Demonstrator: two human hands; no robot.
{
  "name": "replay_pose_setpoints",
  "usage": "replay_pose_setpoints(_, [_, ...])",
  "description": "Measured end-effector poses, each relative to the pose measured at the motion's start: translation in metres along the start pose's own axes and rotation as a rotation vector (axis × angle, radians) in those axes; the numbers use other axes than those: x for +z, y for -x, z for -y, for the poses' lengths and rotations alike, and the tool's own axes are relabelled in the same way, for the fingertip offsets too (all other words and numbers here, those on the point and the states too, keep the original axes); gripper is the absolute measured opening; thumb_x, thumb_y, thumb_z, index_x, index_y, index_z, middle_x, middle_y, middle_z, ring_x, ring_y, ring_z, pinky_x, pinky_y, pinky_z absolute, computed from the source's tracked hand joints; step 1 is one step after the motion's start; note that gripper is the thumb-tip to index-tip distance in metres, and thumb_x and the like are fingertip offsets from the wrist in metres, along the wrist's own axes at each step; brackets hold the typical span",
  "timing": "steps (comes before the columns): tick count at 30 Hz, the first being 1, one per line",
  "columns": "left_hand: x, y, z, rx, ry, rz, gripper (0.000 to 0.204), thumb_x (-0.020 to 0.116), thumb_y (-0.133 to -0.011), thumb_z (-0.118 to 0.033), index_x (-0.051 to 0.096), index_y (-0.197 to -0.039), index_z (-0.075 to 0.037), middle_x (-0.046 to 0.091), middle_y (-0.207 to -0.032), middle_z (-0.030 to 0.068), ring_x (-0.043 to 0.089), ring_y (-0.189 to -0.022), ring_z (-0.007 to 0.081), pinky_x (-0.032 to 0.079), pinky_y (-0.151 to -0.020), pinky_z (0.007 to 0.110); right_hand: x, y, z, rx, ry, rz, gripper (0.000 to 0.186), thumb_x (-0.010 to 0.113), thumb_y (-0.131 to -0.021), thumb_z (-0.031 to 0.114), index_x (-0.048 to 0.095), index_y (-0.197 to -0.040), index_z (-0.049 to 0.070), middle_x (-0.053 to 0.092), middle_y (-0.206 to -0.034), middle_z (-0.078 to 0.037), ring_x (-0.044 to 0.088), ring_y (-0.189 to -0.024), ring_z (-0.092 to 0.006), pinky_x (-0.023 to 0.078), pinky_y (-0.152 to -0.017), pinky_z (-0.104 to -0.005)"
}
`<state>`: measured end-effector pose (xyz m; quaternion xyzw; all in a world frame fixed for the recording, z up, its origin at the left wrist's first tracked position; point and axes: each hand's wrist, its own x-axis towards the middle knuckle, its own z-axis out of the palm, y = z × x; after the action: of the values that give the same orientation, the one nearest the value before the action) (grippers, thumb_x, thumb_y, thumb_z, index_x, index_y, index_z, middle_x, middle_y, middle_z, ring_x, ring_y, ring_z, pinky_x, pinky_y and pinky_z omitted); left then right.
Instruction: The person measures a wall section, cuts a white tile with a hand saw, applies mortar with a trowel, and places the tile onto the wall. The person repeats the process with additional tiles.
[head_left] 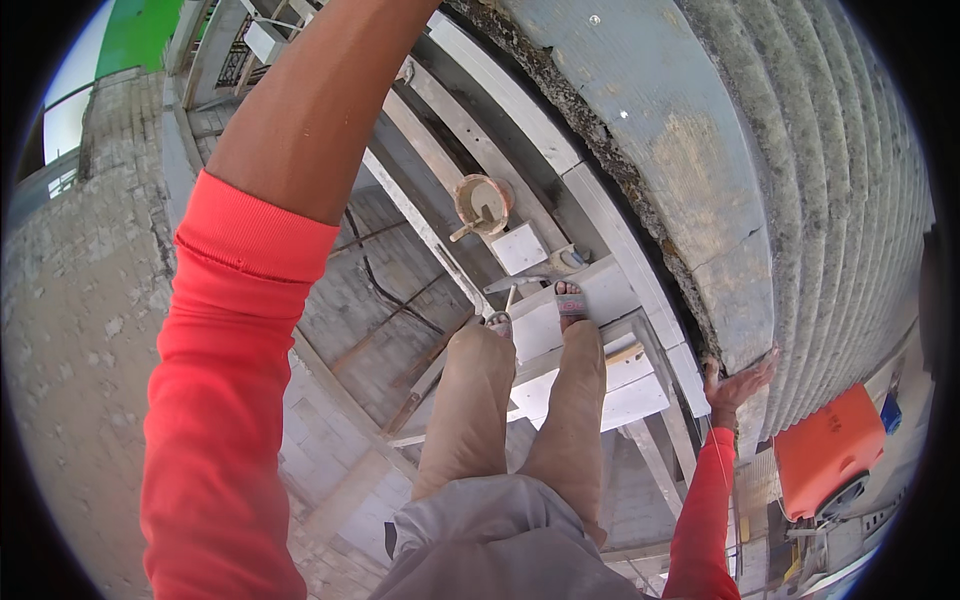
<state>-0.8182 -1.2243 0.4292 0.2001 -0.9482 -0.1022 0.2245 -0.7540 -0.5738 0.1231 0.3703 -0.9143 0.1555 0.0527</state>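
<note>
I stand on white scaffold planks (610,290) high above the ground, my feet in sandals (570,300). My left arm in a red sleeve (230,400) reaches up and leaves the picture at the top, so my left hand is hidden. My right hand (738,385) is spread flat against the lower edge of a grey plastered band (690,170), beside a corrugated grey roof sheet (850,200). It holds nothing. A round bucket (483,203) with a handled tool in it sits on the planks ahead of my feet, next to a white block (520,248).
A rough brick wall (80,300) rises on the left. Below the planks are slanted timber struts (400,400) and a paved floor far down. An orange machine (828,450) stands on the ground at the lower right. A green panel (135,30) is at the top left.
</note>
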Motion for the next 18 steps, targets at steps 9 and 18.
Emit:
replay_pose_setpoints(9, [-0.008,0.002,-0.016,-0.057,0.010,0.058,0.071,0.075,-0.085,-0.051,0.062,-0.119,0.010,0.076,-0.098,0.0272,0.075,-0.097,0.0426,0.058,-0.088,0.049,-0.014,0.012,0.064,0.409,0.164,0.105,0.110,0.064,-0.102,0.063,0.013,-0.172,-0.005,0.022,-0.175,-0.032,0.023,-0.162,-0.0490,0.019,-0.131,-0.0640])
replay_pose_setpoints(18, [-0.011,0.002,0.010,0.057,0.194,0.032,0.065,0.077,-0.091,-0.048,0.062,-0.119,0.009,0.076,-0.103,0.0294,0.074,-0.101,0.0465,0.059,-0.090,0.053,-0.088,-0.070,0.348,0.265,-1.059,0.580,0.032,0.079,-0.095,0.014,0.078,-0.117,-0.008,0.080,-0.107,-0.027,0.078,-0.105,-0.0356,0.058,-0.100,-0.0471])
